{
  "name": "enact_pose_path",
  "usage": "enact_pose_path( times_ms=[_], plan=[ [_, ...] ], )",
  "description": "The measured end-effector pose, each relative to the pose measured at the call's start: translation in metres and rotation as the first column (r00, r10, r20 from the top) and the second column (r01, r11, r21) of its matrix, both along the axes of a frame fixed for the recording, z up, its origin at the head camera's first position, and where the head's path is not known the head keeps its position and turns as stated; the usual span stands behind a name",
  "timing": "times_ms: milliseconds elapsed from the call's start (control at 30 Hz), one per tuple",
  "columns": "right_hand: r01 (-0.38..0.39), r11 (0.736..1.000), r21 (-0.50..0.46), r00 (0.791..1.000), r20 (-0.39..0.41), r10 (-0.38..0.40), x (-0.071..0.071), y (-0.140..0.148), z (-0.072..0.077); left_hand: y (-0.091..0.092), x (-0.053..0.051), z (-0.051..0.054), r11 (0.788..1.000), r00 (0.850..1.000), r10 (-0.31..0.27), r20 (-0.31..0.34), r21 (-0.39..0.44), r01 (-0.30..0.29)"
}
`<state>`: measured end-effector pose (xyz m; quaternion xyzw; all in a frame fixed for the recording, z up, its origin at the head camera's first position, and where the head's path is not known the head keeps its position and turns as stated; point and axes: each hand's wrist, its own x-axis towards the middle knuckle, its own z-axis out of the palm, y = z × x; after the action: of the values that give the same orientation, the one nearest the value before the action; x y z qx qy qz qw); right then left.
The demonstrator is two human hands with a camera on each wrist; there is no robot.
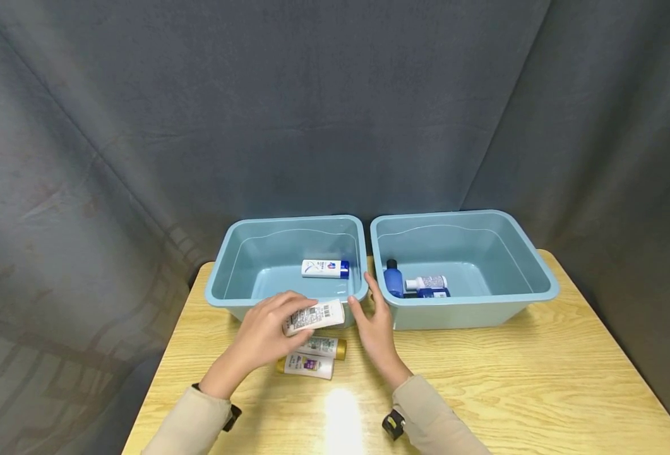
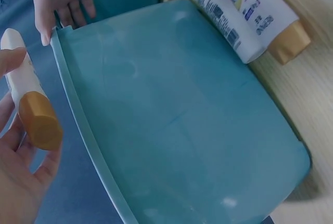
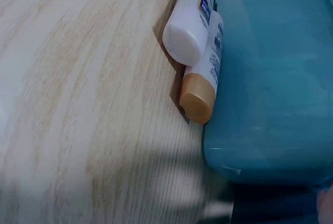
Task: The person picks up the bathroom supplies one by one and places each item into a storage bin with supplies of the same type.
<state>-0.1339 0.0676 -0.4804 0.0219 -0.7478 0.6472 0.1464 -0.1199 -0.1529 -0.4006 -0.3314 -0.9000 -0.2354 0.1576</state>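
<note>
Slanted bottle over the near rim could slip or catch

At left, the pale-blue plastic bin (image 1: 278,243) has its near rim close to the left hand (image 1: 266,332), which pinches a white bottle with a gold cap (image 1: 319,315) between thumb and fingers. The bottle is held slanted, by the rim; a loose pinch on its smooth side could let it drop outside, and carrying it too low could knock it against the edge.

Just below, two more white gold-capped bottles (image 1: 306,365) lie side by side, near the bin; a low wrist might nudge them rolling.

Inside, toward the right, lies a white bottle with a blue cap (image 1: 323,268), which a careless drop could strike.

The right hand (image 1: 377,332), fingers spread, is at the bin's right near corner. Hard pressure there might push it into the right-hand pale-blue plastic bin (image 1: 454,317).
</note>
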Motion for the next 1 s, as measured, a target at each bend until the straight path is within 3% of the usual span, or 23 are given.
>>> enact_pose_path(
  times_ms=[533,1000],
  plan=[
    [0.003,0.999,0.035,0.998,0.063,-0.005,0.003,0.0,0.007,0.003,-0.023,0.015,0.999,0.998,-0.042,-0.047,-0.012,0.042],
    [-0.02,0.999,0.029,0.999,0.034,0.019,0.006,0.0,0.005,0.006,-0.052,0.026,0.999,0.998,-0.013,0.06,-0.048,0.016]
  ],
)
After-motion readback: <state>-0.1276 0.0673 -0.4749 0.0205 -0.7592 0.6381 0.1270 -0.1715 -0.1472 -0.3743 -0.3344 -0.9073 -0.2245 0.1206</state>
